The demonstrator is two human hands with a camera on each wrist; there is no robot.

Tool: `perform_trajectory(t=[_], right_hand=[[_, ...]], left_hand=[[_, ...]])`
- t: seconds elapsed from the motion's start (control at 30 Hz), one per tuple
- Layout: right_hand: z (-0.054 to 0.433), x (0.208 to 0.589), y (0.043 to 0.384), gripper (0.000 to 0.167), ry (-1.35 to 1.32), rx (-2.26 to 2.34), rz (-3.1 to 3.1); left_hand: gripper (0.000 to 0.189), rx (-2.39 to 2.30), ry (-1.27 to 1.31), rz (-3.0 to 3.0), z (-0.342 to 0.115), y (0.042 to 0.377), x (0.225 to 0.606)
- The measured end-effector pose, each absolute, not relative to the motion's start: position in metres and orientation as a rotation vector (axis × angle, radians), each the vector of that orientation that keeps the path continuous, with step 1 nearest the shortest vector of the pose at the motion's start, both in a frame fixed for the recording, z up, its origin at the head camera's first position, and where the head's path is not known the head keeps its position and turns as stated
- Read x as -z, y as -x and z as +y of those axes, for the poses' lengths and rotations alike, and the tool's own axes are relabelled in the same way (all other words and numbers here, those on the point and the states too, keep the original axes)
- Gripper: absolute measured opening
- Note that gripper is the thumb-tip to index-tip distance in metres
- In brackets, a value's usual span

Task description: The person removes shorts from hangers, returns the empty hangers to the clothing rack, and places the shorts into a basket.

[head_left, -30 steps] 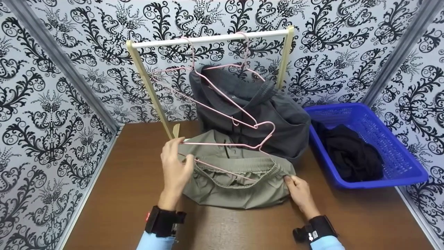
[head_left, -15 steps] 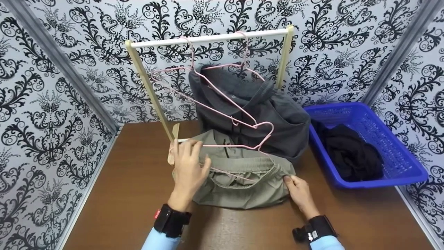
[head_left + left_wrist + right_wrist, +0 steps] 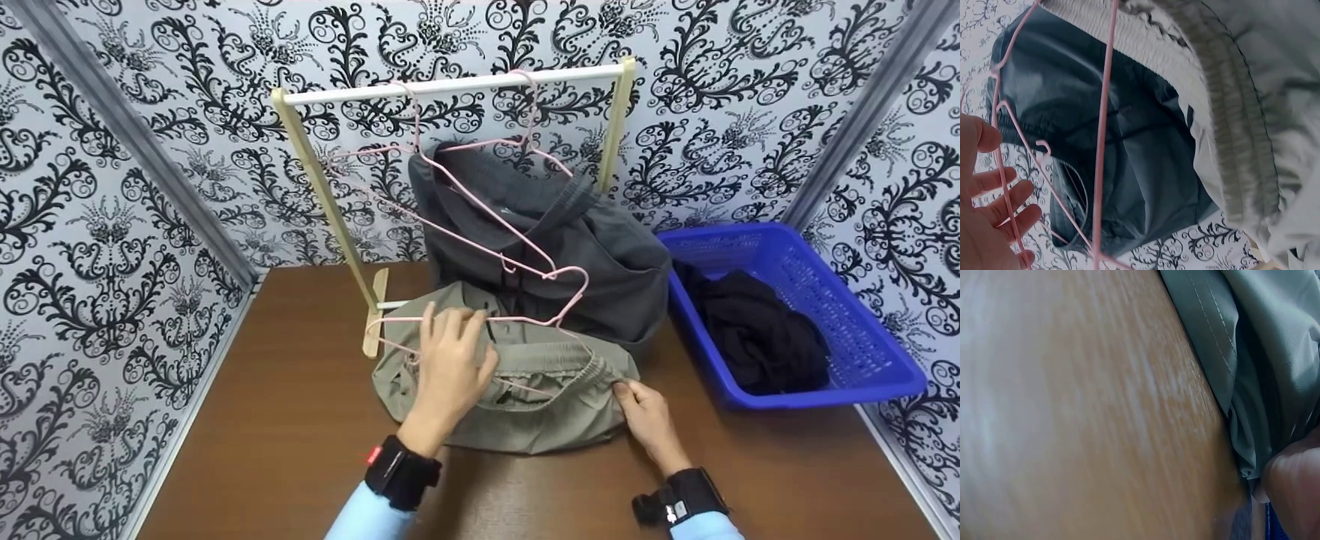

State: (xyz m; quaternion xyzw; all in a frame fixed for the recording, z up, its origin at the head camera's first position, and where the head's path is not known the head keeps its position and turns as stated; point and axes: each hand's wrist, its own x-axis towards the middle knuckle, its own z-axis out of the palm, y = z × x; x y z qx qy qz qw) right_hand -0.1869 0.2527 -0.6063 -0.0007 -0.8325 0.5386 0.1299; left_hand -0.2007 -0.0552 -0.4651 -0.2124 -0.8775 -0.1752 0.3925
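In the middle of the desk (image 3: 262, 420), taking the far wall as twelve o'clock, an olive garment (image 3: 532, 431) lies with its elastic waistband gathered and its opening facing up. A pink hanger (image 3: 517, 320) is partly inside it: the lower bar crosses the opening, the end toward four o'clock disappears into the waistband, and the end toward ten o'clock sticks out above the cloth. Its hook points toward one o'clock.

The hands differ. The left hand (image 3: 448, 360) is over the garment's ten o'clock side, fingers loosely spread at the hanger's upper bar without closing round it; whether they touch the bar is hard to tell. The right hand (image 3: 649, 412) pinches the garment's edge at four o'clock between thumb and fingers.

Toward twelve o'clock stands a rack (image 3: 322, 187) with pale posts and a white rail (image 3: 465, 86). From the rail hang two more pink hangers: the front hanger (image 3: 450, 174) is bare, while the rear hanger (image 3: 551, 159) carries a dark grey garment (image 3: 622, 270) by its waistband, the cloth draping down just behind the olive one. At two o'clock, near the grey garment, sits a blue basket (image 3: 832, 400) of perforated plastic, with crumpled black cloth (image 3: 765, 334) inside.
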Motion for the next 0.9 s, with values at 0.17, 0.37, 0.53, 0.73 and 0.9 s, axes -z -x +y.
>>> perform_trajectory(t=[0.17,0.37,0.53,0.73,0.9], right_hand=[[0.253,0.608,0.186,0.038,0.002,-1.557,-2.409],[0.253,0.608,0.185,0.039,-0.005,-1.526,-2.418],[0.254,0.608,0.186,0.039,-0.007,-1.524,-2.426],[0.252,0.606,0.186,0.037,-0.02,-1.53,-2.427],[0.252,0.605,0.185,0.037,-0.031,-1.567,-2.418]], left_hand=[[0.042,0.441,0.576,-2.233,-0.04,0.201,0.467],[0.04,0.43,0.601,-2.234,-0.027,0.202,0.465],[0.035,0.437,0.59,-2.24,-0.019,0.203,0.463],[0.02,0.52,0.535,-2.225,-0.012,0.205,0.463],[0.02,0.576,0.494,-2.185,-0.009,0.206,0.462]])
